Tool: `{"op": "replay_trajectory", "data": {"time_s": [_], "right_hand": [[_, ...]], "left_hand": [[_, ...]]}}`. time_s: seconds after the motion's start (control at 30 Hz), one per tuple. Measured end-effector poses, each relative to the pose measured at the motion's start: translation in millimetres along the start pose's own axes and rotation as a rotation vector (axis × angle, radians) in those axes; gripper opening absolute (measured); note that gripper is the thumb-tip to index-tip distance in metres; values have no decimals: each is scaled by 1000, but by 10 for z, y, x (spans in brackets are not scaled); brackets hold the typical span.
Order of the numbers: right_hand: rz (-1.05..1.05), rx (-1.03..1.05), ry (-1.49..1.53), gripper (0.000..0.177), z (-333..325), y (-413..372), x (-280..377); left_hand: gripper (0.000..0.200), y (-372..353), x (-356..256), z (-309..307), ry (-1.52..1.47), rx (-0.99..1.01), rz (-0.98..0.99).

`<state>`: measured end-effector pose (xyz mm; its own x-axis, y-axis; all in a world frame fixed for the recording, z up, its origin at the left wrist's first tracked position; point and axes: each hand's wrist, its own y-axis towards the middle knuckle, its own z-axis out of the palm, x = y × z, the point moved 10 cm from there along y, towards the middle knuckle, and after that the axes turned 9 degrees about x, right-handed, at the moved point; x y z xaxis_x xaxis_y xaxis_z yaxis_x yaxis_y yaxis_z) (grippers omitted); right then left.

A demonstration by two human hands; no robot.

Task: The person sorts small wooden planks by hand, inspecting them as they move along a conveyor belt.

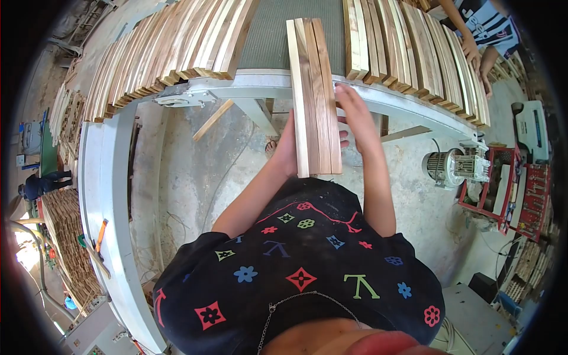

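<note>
Head view: left hand (286, 145) wraps a bundle of boards (316, 106), fingertips showing past its right side. Right hand (356, 115) sits at that side, fingers loosely spread; can't tell if it grips. Looks like handling the bundle at the near edge of the table (248, 87), far end over the grey mat (269, 35). Next move probably calls for keeping boards flush. Left row (177, 47) and right row (408, 53) limit sideways room. Co-worker's hand (471, 52) at right row's end.

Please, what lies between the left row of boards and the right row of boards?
In the head view, a grey belt lies between them; the held boards hide part of it.
</note>
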<state>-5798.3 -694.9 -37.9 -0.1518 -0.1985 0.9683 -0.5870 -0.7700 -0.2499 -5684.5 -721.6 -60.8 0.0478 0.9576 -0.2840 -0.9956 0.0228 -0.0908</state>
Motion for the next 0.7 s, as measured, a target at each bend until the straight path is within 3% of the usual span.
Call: {"op": "replay_trajectory", "data": {"time_s": [0.13,0.23,0.27,0.47,0.57,0.7], "right_hand": [[-193,-139,-238,63,93,156,16],[-140,-109,-377,60,139,163,133],[-105,-77,-274,57,170,111,216],[-248,-124,-364,59,90,194,-79],[-305,-100,-324,59,146,89,-48],[-127,-9,16,60,257,-144,-247]], "left_hand": [[88,-30,183,-392,57,-15,-25],[86,-51,170,-449,64,-111,-18],[83,-57,138,-399,88,-81,1],[74,-96,171,-657,66,-145,22],[74,-137,219,-644,26,-81,20],[76,-343,478,-873,-42,-133,-57]]}}
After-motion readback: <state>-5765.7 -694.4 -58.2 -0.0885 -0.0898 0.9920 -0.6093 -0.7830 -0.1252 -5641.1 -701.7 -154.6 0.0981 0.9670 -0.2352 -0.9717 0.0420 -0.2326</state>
